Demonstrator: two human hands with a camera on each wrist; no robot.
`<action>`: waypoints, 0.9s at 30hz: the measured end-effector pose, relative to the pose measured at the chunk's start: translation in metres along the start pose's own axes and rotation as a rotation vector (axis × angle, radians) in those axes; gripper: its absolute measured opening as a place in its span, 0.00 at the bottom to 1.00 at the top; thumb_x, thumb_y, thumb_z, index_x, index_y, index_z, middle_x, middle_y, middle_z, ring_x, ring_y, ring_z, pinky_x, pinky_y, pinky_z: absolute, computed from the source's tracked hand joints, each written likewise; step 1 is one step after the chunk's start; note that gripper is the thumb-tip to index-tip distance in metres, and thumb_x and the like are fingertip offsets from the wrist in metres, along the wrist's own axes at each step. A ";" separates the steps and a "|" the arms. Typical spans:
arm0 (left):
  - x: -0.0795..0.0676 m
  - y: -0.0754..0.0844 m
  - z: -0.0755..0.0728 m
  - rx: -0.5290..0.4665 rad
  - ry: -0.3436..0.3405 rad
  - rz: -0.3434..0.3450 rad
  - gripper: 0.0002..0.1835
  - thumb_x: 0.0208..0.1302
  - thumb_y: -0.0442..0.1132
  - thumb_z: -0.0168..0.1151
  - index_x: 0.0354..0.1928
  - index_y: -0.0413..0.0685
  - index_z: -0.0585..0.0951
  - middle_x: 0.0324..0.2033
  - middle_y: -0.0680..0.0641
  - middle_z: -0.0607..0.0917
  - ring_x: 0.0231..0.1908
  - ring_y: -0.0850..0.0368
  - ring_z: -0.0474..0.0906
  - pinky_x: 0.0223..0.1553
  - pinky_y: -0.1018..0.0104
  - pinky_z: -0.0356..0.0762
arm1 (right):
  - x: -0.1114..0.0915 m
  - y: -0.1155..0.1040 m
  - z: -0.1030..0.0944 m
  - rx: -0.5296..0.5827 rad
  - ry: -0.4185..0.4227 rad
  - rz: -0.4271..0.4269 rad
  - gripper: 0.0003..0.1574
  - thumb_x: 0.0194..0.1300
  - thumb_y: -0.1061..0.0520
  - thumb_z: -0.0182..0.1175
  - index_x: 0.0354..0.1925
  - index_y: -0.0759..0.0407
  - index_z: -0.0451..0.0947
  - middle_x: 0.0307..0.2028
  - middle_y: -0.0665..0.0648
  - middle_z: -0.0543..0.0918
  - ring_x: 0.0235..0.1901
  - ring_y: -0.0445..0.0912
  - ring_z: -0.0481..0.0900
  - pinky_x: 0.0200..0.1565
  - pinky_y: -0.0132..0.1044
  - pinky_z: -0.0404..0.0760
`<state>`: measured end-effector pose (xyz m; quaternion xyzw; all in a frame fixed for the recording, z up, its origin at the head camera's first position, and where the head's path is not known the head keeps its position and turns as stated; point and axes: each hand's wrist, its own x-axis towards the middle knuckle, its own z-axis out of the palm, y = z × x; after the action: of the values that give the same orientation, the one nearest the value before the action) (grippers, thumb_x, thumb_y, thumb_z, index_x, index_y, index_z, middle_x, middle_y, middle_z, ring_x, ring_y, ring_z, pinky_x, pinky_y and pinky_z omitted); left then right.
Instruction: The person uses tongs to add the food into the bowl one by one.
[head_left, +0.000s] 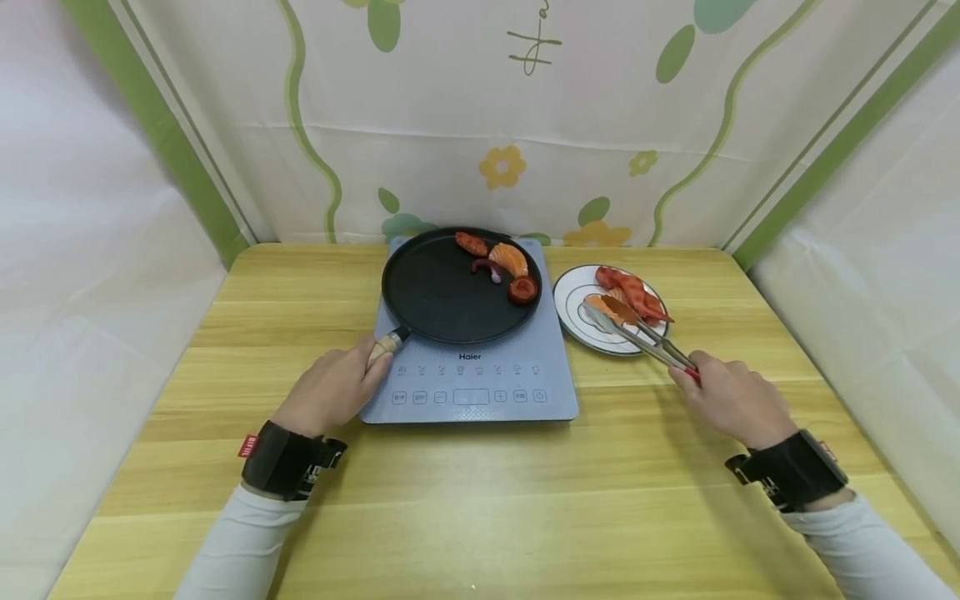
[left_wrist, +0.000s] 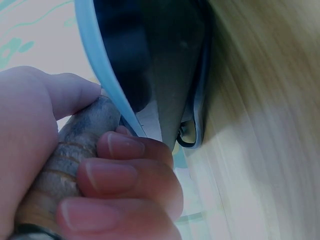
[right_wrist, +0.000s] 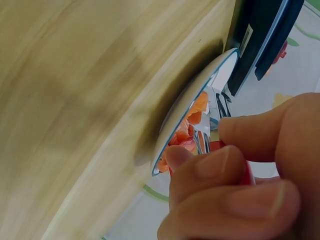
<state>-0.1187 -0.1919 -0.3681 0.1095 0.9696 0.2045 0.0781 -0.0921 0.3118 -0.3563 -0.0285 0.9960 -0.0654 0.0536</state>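
Note:
My left hand (head_left: 326, 387) grips the wooden handle (head_left: 385, 345) of a black frying pan (head_left: 442, 292); its fingers curl round that handle (left_wrist: 75, 145) in the left wrist view. Along the pan's right side lie an orange salmon slice (head_left: 508, 259), a red scored piece (head_left: 471, 243), a thin curved dark-red piece (head_left: 487, 267) and a round red-brown piece (head_left: 523, 290). My right hand (head_left: 738, 400) holds red-handled metal tongs (head_left: 645, 343). Their tips are over a white plate (head_left: 572, 292), at a brown piece (head_left: 619, 309) beside pale orange food. Whether they pinch it, I cannot tell.
Under the pan sits a grey induction cooker (head_left: 465, 410) with touch buttons along its front. Long red pieces (head_left: 637, 293) lie on the plate's far right. A patterned cloth (head_left: 450, 108) hangs behind the wooden table (head_left: 480, 508), with white cloth at both sides.

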 end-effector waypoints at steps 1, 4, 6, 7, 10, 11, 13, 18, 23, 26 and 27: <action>0.000 0.000 0.000 0.002 0.002 0.002 0.16 0.75 0.55 0.42 0.46 0.51 0.70 0.22 0.49 0.74 0.26 0.56 0.73 0.29 0.63 0.66 | 0.000 0.000 0.001 -0.003 0.002 -0.001 0.31 0.73 0.32 0.38 0.31 0.55 0.68 0.18 0.54 0.66 0.18 0.47 0.67 0.17 0.40 0.60; 0.000 0.000 0.000 0.003 0.004 0.006 0.16 0.75 0.55 0.42 0.47 0.51 0.70 0.23 0.49 0.74 0.26 0.56 0.73 0.29 0.63 0.66 | 0.001 -0.001 0.003 -0.007 0.014 -0.013 0.30 0.74 0.34 0.38 0.31 0.55 0.67 0.18 0.53 0.65 0.17 0.47 0.66 0.17 0.40 0.59; 0.000 0.000 0.000 0.001 0.004 0.005 0.16 0.75 0.55 0.42 0.47 0.51 0.70 0.23 0.49 0.74 0.26 0.55 0.73 0.28 0.63 0.66 | 0.001 0.000 0.005 -0.009 0.023 -0.021 0.29 0.74 0.35 0.38 0.31 0.55 0.68 0.18 0.53 0.65 0.17 0.46 0.65 0.17 0.39 0.59; 0.000 0.000 -0.001 0.000 0.005 0.005 0.16 0.75 0.55 0.42 0.47 0.51 0.70 0.22 0.49 0.74 0.25 0.55 0.73 0.28 0.64 0.66 | 0.001 0.000 0.005 -0.009 0.025 -0.024 0.28 0.75 0.35 0.38 0.32 0.54 0.68 0.18 0.52 0.65 0.17 0.46 0.65 0.17 0.39 0.59; 0.000 0.000 -0.001 -0.004 0.007 0.009 0.16 0.75 0.54 0.43 0.47 0.51 0.70 0.22 0.49 0.74 0.25 0.55 0.72 0.27 0.64 0.65 | 0.001 0.000 0.007 -0.010 0.025 -0.027 0.27 0.75 0.36 0.38 0.33 0.54 0.68 0.18 0.52 0.65 0.16 0.46 0.65 0.17 0.39 0.59; 0.000 0.000 -0.001 -0.006 0.008 0.009 0.16 0.75 0.54 0.43 0.47 0.51 0.70 0.22 0.49 0.74 0.25 0.55 0.72 0.27 0.64 0.65 | 0.001 0.000 0.008 -0.009 0.024 -0.028 0.27 0.75 0.36 0.38 0.33 0.55 0.68 0.18 0.53 0.65 0.16 0.46 0.65 0.17 0.39 0.59; -0.001 0.000 -0.001 -0.006 0.010 0.011 0.15 0.75 0.54 0.43 0.47 0.51 0.70 0.22 0.49 0.74 0.25 0.55 0.72 0.27 0.64 0.65 | 0.000 0.000 0.009 -0.009 0.024 -0.030 0.26 0.75 0.37 0.39 0.34 0.55 0.68 0.18 0.53 0.65 0.16 0.46 0.65 0.17 0.39 0.59; -0.001 0.000 0.000 -0.002 0.008 0.009 0.16 0.75 0.55 0.42 0.46 0.51 0.69 0.22 0.48 0.74 0.25 0.55 0.72 0.26 0.64 0.65 | 0.000 -0.001 0.010 -0.011 0.046 -0.042 0.23 0.76 0.40 0.41 0.34 0.55 0.68 0.17 0.53 0.65 0.16 0.46 0.65 0.16 0.39 0.59; 0.000 0.000 0.000 0.000 0.002 0.006 0.16 0.75 0.55 0.42 0.45 0.50 0.69 0.23 0.48 0.74 0.24 0.55 0.72 0.26 0.64 0.65 | -0.001 -0.002 0.011 -0.017 0.089 -0.063 0.21 0.76 0.43 0.43 0.31 0.56 0.68 0.16 0.52 0.64 0.14 0.45 0.63 0.15 0.38 0.59; 0.000 0.000 0.000 0.001 -0.001 0.005 0.17 0.75 0.55 0.42 0.45 0.50 0.69 0.23 0.48 0.73 0.24 0.55 0.72 0.26 0.64 0.65 | -0.002 -0.003 0.013 -0.018 0.117 -0.079 0.21 0.76 0.44 0.44 0.30 0.56 0.68 0.16 0.52 0.63 0.14 0.45 0.63 0.15 0.37 0.59; 0.000 0.000 0.000 0.001 -0.003 0.004 0.17 0.75 0.55 0.42 0.46 0.50 0.69 0.23 0.48 0.73 0.25 0.55 0.72 0.26 0.64 0.64 | -0.002 -0.003 0.014 -0.017 0.127 -0.084 0.21 0.76 0.44 0.44 0.30 0.56 0.68 0.16 0.52 0.63 0.14 0.45 0.63 0.15 0.37 0.59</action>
<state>-0.1190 -0.1920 -0.3686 0.1119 0.9693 0.2042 0.0790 -0.0883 0.3071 -0.3693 -0.0664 0.9959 -0.0606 -0.0127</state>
